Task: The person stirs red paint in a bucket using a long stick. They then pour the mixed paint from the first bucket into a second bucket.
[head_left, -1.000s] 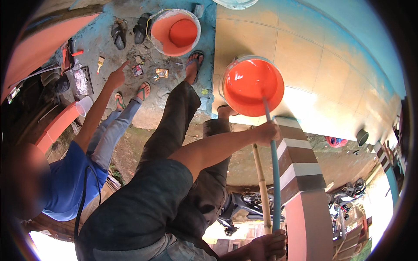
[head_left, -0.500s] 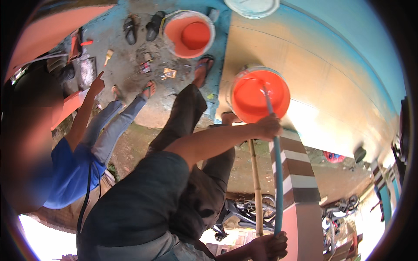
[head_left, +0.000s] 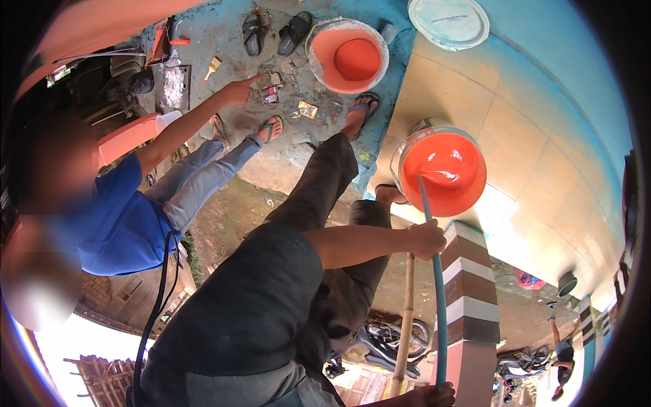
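Orange paint (head_left: 451,197) and a long pole to mix it

You look to be at the stirring step. Your left hand (head_left: 427,239) has its grip wrapped tight round the blue-grey pole (head_left: 441,298), not far from the paint bucket (head_left: 432,125). Your right hand (head_left: 435,395) is cut off by the lower edge, but its fingers look curled round the same pole, near the top. The low end goes into the paint by the left side of the bucket. How deep it goes, you cannot tell from here. The bucket stands on the tan tile floor (head_left: 468,81), just beside the striped post (head_left: 469,281).

Your next move seems to call for a slow, wide push round the bucket, both hands firm, so the paint mixes all the way down. Go easy near the rim. A hard shove could tip the bucket or splash your foot (head_left: 391,194) close by. Mind the bamboo pole (head_left: 407,305) next to yours, too. A second bucket (head_left: 324,53) with some orange paint sits well apart, and a co-worker's hand (head_left: 234,93) points near it.
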Motion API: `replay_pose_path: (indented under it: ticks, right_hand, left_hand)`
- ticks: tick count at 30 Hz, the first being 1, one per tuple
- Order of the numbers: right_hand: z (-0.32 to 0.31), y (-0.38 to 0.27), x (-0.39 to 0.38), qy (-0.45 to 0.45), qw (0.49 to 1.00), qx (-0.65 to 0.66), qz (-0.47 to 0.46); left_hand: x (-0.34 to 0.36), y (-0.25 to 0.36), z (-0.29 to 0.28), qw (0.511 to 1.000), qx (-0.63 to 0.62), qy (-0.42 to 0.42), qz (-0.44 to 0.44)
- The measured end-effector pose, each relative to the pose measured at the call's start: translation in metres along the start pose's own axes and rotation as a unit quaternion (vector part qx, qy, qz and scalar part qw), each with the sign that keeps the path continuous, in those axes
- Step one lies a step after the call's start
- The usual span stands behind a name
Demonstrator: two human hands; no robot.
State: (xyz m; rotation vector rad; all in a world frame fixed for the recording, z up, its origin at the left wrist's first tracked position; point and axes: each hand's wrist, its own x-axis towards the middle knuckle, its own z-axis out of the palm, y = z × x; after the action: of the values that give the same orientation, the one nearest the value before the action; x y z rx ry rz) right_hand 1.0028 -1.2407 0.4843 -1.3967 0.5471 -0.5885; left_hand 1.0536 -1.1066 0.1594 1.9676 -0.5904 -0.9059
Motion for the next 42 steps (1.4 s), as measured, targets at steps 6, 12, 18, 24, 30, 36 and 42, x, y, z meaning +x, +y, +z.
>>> replay_pose_path:
  ticks: [6,12,18,24,30,36,42]
  right_hand:
    - [0.000,0.002,0.010,0.029,0.998,0.051,-0.021]
    - [0.041,0.012,-0.020,-0.057,0.995,-0.023,-0.075]
    - [0.039,0.001,-0.017,-0.094,0.993,-0.050,-0.050]
    - [0.019,0.002,0.007,0.014,1.000,0.008,-0.010]
    - [0.015,0.006,0.009,0.063,0.997,-0.014,-0.031]
    - [0.040,0.014,-0.016,0.019,0.994,-0.070,-0.087]
    - [0.037,0.004,-0.023,0.089,0.995,-0.010,-0.036]
  left_hand:
    - [0.031,-0.006,-0.032,0.995,0.014,0.096,0.035]
    - [0.073,-0.012,-0.015,0.970,-0.002,0.206,0.126]
    - [0.056,0.005,0.037,0.985,-0.019,0.151,0.078]
    - [0.010,0.004,0.000,1.000,-0.002,-0.018,0.012]
    - [0.036,-0.008,-0.016,0.997,0.032,0.072,0.020]
    - [0.075,-0.005,-0.004,0.985,0.014,0.135,0.108]
    - [0.049,-0.001,0.029,0.996,0.012,0.059,0.067]
